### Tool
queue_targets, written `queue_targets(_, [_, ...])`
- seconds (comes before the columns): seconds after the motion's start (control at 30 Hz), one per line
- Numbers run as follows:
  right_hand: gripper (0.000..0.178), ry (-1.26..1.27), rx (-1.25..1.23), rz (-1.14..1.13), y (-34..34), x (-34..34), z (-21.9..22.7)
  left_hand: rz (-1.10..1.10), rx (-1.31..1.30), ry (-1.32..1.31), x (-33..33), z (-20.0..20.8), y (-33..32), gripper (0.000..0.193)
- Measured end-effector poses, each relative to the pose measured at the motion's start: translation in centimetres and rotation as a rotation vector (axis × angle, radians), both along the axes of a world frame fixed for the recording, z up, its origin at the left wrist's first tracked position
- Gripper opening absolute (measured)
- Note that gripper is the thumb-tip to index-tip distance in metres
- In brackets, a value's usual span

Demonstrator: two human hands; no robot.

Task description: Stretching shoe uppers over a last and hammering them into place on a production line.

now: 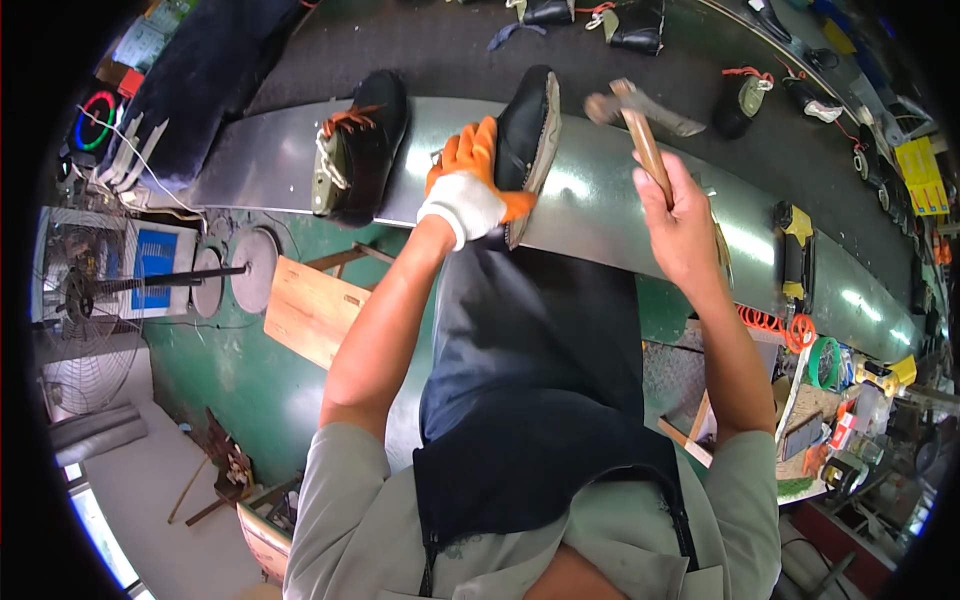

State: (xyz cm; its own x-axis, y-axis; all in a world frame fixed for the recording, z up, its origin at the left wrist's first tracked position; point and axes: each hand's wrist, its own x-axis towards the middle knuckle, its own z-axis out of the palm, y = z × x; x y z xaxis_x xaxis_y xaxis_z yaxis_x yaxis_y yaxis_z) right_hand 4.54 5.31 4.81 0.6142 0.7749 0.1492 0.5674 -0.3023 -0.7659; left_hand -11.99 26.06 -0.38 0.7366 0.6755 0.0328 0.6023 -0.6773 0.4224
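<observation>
A black shoe (519, 125) lies tilted on the metal edge of the bench, its pale underside edge turned to the right. My left hand (470, 185), in an orange and white work glove, is closed around the shoe's near part and steadies it. In my bare right hand (680, 215) is a hammer (650, 158), gripped by its wooden handle. The hammer's head is up and to the right of the shoe, apart from it and a little blurred. Left of my gloved hand stands another black shoe (378, 150) with orange laces and a pale green piece at one end.
Beyond the metal strip (610, 205) runs a dark belt (440, 50) carrying several more shoes. A yellow and black tool (795, 250) rests on the strip to the right. At the left are a fan (90, 290) and a wooden board (315, 310); a cluttered shelf (810, 420) stands right.
</observation>
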Motion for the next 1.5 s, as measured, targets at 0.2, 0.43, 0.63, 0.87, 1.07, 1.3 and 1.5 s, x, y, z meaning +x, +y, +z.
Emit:
queue_targets(0.2, [0.025,-0.196,0.41,0.275,3.4,-3.7,-0.3,0.052,0.052,0.033,0.9,-0.3,-0.2,0.113])
queue_targets(0.43, [0.023,-0.029,0.08,0.195,3.1,-4.3,2.6,0.054,0.102,0.022,0.3,-0.4,-0.4,0.11])
queue_targets(0.63, [0.027,-0.145,-0.074,0.162,2.5,-3.3,-5.4,-0.03,0.042,-0.005,0.3,-0.4,0.2,0.109])
queue_targets(0.87, [0.033,-0.128,0.69,0.162,3.5,-4.3,-1.2,-0.091,-0.024,0.075,0.4,0.9,0.9,0.119])
queue_targets(1.07, [0.032,-0.041,-0.12,0.095,0.8,-0.7,-5.3,-0.069,-0.024,0.102,1.5,0.1,1.8,0.119])
queue_targets(1.3, [0.028,-0.327,-0.33,0.02,-3.7,2.0,-8.5,-0.083,-0.443,-0.256,-0.2,0.7,3.7,0.075])
queue_targets(1.5, [0.02,-0.57,-0.248,-0.195,-6.3,3.7,-13.1,-0.301,-0.607,-0.322,4.6,-2.8,6.8,0.067])
